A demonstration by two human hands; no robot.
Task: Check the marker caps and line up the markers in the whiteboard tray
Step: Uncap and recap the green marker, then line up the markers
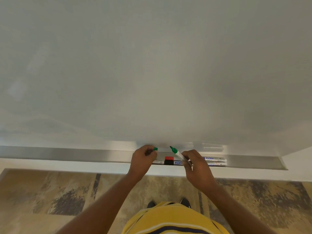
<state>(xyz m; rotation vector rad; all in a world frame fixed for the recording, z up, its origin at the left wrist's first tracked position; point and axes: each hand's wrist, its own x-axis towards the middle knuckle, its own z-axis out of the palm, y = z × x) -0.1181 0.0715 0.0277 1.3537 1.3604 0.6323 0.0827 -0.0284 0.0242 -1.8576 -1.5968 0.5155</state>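
Yellow striped shirt nearest, the person stood over the tray, right hand gripping an uncapped green marker tip-up while left hand pinched its green cap just apart, seemingly testing the fit, above red-capped and black-capped markers lying in the tray.

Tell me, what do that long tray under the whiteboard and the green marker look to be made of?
The tray looks like brushed metal, probably aluminium: grey, with a dull streaky sheen along its length. The green marker in the right hand looks like smooth plastic, a white barrel with a glossy green collar; its green cap, also seemingly plastic, is in the left hand.
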